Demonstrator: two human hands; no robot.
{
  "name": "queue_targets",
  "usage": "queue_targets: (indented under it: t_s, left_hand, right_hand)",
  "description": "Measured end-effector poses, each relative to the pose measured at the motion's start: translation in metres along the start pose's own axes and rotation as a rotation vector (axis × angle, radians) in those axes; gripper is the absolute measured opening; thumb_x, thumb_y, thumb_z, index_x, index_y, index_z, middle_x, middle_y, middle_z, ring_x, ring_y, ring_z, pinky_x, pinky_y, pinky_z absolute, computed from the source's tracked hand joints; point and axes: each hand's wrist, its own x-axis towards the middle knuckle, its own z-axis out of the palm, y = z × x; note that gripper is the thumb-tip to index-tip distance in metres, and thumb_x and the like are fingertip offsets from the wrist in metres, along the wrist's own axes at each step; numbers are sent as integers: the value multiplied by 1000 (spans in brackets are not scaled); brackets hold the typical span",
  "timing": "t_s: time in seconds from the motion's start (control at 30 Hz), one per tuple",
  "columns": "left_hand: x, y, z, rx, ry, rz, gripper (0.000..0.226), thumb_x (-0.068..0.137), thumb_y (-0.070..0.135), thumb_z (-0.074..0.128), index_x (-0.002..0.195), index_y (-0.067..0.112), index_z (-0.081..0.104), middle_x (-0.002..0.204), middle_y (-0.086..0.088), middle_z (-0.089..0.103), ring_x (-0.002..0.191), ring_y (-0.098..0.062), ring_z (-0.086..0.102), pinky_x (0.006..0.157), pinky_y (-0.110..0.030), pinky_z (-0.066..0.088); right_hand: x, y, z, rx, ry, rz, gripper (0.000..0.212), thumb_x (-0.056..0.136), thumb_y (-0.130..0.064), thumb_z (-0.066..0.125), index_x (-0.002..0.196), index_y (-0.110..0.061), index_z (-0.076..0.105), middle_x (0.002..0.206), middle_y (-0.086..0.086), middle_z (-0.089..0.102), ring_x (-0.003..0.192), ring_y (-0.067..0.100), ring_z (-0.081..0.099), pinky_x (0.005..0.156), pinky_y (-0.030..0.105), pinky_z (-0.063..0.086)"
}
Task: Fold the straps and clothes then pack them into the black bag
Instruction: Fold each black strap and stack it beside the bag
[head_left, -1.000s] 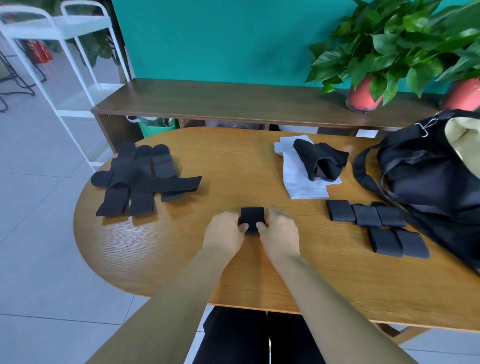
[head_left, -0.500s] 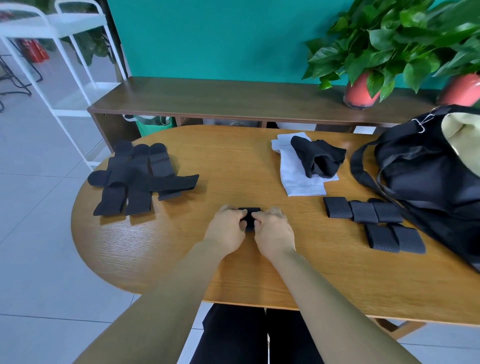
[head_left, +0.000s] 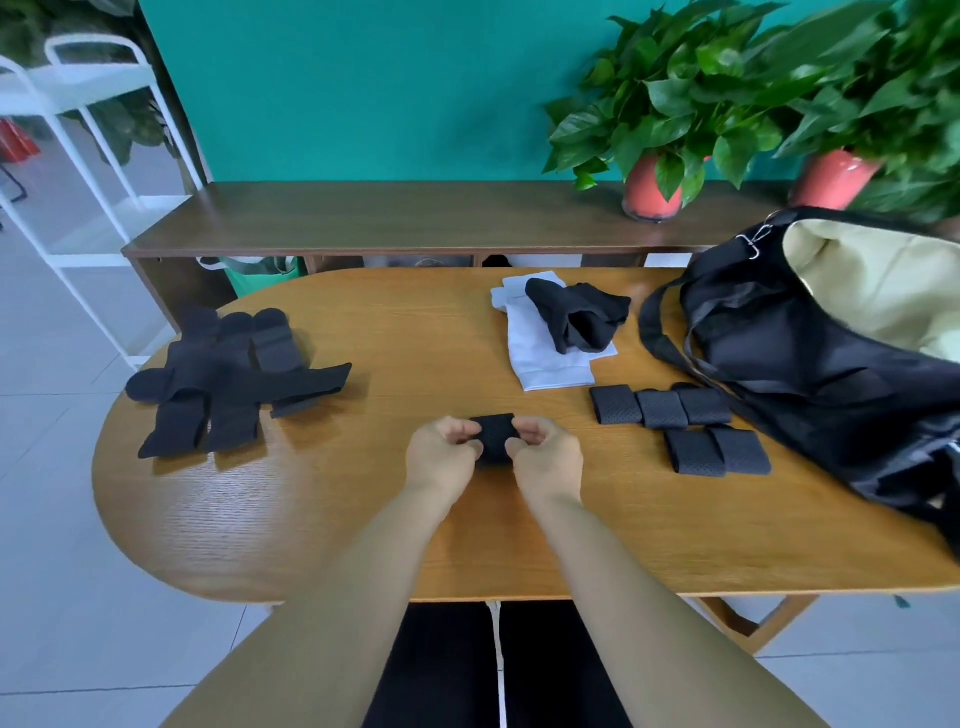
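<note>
A small folded black strap (head_left: 493, 436) is held at the table's middle near me. My left hand (head_left: 441, 457) pinches its left end and my right hand (head_left: 545, 457) pinches its right end. Several unfolded black straps (head_left: 228, 384) lie in a heap at the left. Several folded straps (head_left: 675, 426) sit in two rows at the right. A white garment (head_left: 545, 358) lies at the back with a crumpled black garment (head_left: 576, 312) on top. The black bag (head_left: 810, 364) stands open at the right, showing a cream lining.
The oval wooden table (head_left: 363, 519) ends just in front of me. Behind it runs a dark wooden bench (head_left: 389, 218) with two potted plants (head_left: 654, 187) on its right part. A white metal rack (head_left: 78, 156) stands at the far left.
Both hands have lifted the strap slightly and turned it, so more of the folded roll shows between my fingers. The camera has moved closer to the table.
</note>
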Motion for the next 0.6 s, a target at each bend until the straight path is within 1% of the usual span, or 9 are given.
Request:
queue_targets:
  t_s: [0.07,0.17,0.3,0.4,0.5,0.6]
  left_hand:
    - [-4,3,14,22,-30,31,22,88,0,59,101,14,67,100,1,66,94,-12,61,82,-20,42]
    - [-11,7,38,83,-86,93,26,88,-2,55,106,12,68,106,0,67,100,-11,61,89,-20,44]
    - [-18,24,78,108,-147,179,28,89,-1,54,109,12,68,112,0,67,106,-12,61,92,-20,44]
    - [-25,45,114,133,-217,240,32,91,-1,51,116,11,66,118,-1,66,109,-12,60,94,-20,43]
    - [-32,59,151,222,-275,325,36,92,1,47,123,11,62,125,-3,63,115,-15,57,100,-25,43]
    - [-38,66,179,300,-311,368,37,94,3,45,128,11,59,131,-5,59,122,-19,53,105,-28,40]
  right_hand:
    - [1,3,-14,17,38,-4,27,88,-6,59,111,-18,65,105,-5,64,98,10,59,77,20,43]
    - [4,9,-38,-26,83,-38,26,88,-5,59,109,-16,67,105,-3,65,95,8,57,80,20,43]
    - [14,15,-80,-85,177,-90,22,88,-6,59,106,-14,69,111,1,64,97,12,58,83,21,43]
    - [26,18,-117,-110,276,-112,21,89,-7,59,106,-13,70,113,3,62,99,16,59,86,25,45]
    - [39,25,-154,-116,358,-87,22,89,-9,59,107,-14,70,113,3,65,101,18,61,90,31,49]
    - [46,33,-180,-107,406,-51,22,88,-9,59,106,-14,70,112,2,67,103,18,61,91,32,49]
